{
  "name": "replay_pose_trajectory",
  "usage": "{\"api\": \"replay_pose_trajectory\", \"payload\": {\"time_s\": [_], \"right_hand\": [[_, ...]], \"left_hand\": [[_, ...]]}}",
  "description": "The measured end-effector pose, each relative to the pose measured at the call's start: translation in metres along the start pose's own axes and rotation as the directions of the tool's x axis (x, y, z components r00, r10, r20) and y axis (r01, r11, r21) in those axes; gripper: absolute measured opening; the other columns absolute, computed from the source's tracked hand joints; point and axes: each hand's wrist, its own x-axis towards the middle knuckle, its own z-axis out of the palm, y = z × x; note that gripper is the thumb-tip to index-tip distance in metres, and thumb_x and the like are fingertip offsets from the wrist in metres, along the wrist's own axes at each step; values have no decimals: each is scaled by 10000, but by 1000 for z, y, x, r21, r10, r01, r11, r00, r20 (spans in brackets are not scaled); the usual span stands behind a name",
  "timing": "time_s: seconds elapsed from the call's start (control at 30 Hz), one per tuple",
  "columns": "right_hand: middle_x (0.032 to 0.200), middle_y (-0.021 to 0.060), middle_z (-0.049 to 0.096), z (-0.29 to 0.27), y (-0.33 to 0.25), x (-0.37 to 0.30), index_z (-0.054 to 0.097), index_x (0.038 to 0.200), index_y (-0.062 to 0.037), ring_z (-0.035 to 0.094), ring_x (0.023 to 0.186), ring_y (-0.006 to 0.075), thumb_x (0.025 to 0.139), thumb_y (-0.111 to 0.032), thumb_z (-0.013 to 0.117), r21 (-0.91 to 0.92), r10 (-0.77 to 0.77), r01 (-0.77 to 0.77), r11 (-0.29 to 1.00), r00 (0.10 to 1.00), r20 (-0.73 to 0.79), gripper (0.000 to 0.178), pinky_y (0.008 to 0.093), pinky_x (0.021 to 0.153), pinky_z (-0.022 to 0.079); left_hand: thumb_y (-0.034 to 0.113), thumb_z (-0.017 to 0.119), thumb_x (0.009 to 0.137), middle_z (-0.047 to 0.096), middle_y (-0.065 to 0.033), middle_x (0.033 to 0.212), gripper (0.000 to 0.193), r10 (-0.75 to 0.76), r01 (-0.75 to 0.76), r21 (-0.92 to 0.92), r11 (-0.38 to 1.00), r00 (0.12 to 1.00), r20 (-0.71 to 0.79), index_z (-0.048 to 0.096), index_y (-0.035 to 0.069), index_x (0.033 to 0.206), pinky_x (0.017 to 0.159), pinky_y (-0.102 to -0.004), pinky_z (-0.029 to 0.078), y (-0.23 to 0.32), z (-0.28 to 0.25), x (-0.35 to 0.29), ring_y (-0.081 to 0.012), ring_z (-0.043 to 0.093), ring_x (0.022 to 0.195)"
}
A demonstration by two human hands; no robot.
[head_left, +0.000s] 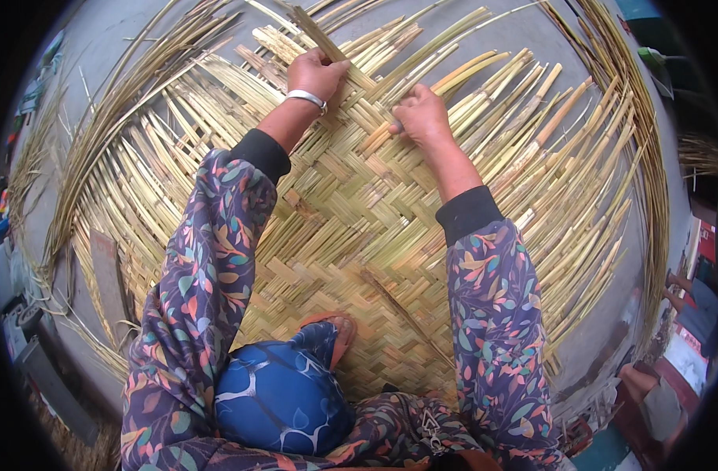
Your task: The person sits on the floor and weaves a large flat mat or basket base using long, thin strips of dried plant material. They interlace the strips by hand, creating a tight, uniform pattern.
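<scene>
A large mat of flat split-reed strips, woven in a zigzag pattern, lies in front of me. Its loose strip ends fan out at the far edge and both sides. At the far edge my left hand, with a silver bangle at the wrist, is closed round a broad reed strip that slants up and away. To its right, low over the weave, my right hand has its fingers curled together at the strip ends. What lies between those fingertips is hidden.
Bundles of long thin stalks curve along the left, and more stalks along the right. A flat wooden piece rests on the left strips. My sandalled foot and blue-clad knee are on the mat's near part. Grey floor surrounds it.
</scene>
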Motion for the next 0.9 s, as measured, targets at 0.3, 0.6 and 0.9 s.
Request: {"api": "replay_pose_trajectory", "payload": {"time_s": [0.3, 0.6, 0.9], "right_hand": [[1193, 103, 569, -9, 43, -53, 501, 1192, -42, 558, 1056, 277, 783, -55, 534, -695, -530, 332, 638, 844, -83, 410, 364, 845, 458], [1158, 111, 554, 4, 61, -66, 553, 1081, -25, 486, 1103, 252, 769, -96, 523, -840, -669, 452, 300, 727, 153, 322, 394, 946, 345], [1187, 119, 530, 15, 71, -95, 528, 1158, -10, 439, 1168, 276, 815, -123, 502, -858, -649, 463, 223, 727, 224, 362, 410, 982, 328]], "left_hand": [[267, 728, 704, 681, -132, 802, 308, -8, 23, 262, 965, 998, -55, 678, 12, 870, 699, -319, 502, 4, -1, -11, -242, 650, 725], [304, 698, 726, 674, -157, 784, 331, 8, 36, 299, 954, 989, -148, 680, 10, 879, 711, -352, 500, -1, 4, -16, -287, 651, 747], [399, 513, 863, 268, -114, 1447, 557, 577, -732, 577, 362, 662, 478, 354, 239, 1372, 1069, -511, 184, 3, 19, -84, -291, 231, 1349]]}}
